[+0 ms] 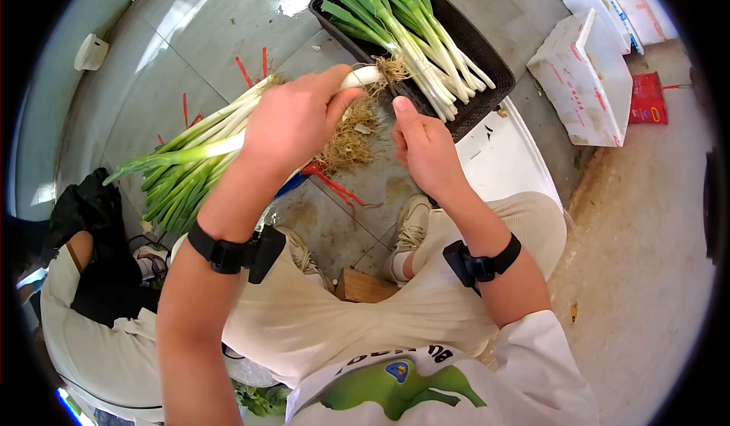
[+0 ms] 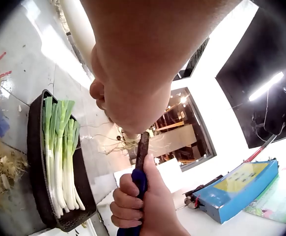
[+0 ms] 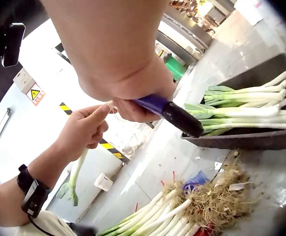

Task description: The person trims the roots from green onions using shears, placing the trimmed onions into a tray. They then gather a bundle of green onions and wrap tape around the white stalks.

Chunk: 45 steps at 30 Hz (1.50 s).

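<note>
My left hand point(image 1: 293, 118) grips a leek point(image 1: 363, 77) by its white stalk. Its green leaves trail out to the left past the wrist, and its shaggy roots point(image 1: 391, 69) point right. Just below the roots, my right hand point(image 1: 430, 152) holds a knife point(image 2: 139, 181) by its blue handle, thumb extended along it. In the left wrist view the dark, stained blade reaches up to the root end. Beneath my left arm lies a pile of untrimmed leeks point(image 1: 182, 171) on the floor, beside a heap of cut-off roots point(image 1: 350, 141).
Ahead, a dark plastic crate point(image 1: 494, 67) holds several trimmed leeks point(image 1: 426, 46). A white board point(image 1: 517, 156) lies next to it, with foam boxes point(image 1: 582, 76) and a red packet point(image 1: 648, 99) farther right. Another person point(image 1: 99, 335) sits close on the left. Red ties point(image 1: 338, 189) lie on the tiles.
</note>
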Tool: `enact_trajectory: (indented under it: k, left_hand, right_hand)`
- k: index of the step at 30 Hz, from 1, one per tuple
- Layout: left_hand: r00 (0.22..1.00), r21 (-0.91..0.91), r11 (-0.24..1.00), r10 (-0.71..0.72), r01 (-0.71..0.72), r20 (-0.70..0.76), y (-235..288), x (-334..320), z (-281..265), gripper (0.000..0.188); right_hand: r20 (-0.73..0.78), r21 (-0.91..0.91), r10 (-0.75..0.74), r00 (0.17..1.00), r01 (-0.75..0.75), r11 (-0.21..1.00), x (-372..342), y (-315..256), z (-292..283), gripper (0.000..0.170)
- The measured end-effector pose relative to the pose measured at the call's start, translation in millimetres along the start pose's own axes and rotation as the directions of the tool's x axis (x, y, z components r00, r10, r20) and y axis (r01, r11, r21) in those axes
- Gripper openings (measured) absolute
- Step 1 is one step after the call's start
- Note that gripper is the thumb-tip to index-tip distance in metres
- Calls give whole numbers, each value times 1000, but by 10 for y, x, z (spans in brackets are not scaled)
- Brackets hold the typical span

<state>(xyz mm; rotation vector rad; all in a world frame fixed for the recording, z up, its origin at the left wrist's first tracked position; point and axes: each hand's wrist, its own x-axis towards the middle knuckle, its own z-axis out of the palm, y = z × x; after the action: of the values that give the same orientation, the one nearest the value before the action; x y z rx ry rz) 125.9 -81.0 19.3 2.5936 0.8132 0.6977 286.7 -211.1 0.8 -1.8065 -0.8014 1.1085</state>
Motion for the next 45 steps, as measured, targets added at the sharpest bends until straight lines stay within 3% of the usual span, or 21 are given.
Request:
enact_trajectory:
  k: [5,11,13,24,32,35,41,45]
  left_hand:
    - [994,-6,995,-99,99,39,-1,-39,100,30]
    - [989,-114,983,-139,144,52,-44,-86,238,30]
    - [991,-108,986,-126,131,46,-78,-103,267,31]
    - [987,23,988,-153,152,54,-136,-109,292,30]
    - [995,46,994,-102,103,-19,-153,-132,332,29]
    - [998,109,994,-18,24,-58,-176,-159,373,27]
    - [993,30,995,-92,95,-71,-180,-157,397,28]
    - [990,-22,995,-95,93,-100,-162,-149,427,29]
  right_hand:
    - [-2,-51,62,998,-62,997,57,28,13,69]
    - [-8,-107,25,1000,-25,994,140,45,47,70]
    - [-27,-176,10,1000,-15,984,177,100,76,71]
    - [-30,-170,73,997,-77,982,296,55,187,73]
    - [-32,-190,44,999,-49,981,375,87,221,75]
    - [6,-142,120,993,-118,983,386,67,210,76]
    - [-7,-187,111,994,-110,976,385,50,208,77]
    - [-1,-124,140,990,-139,982,352,25,210,77]
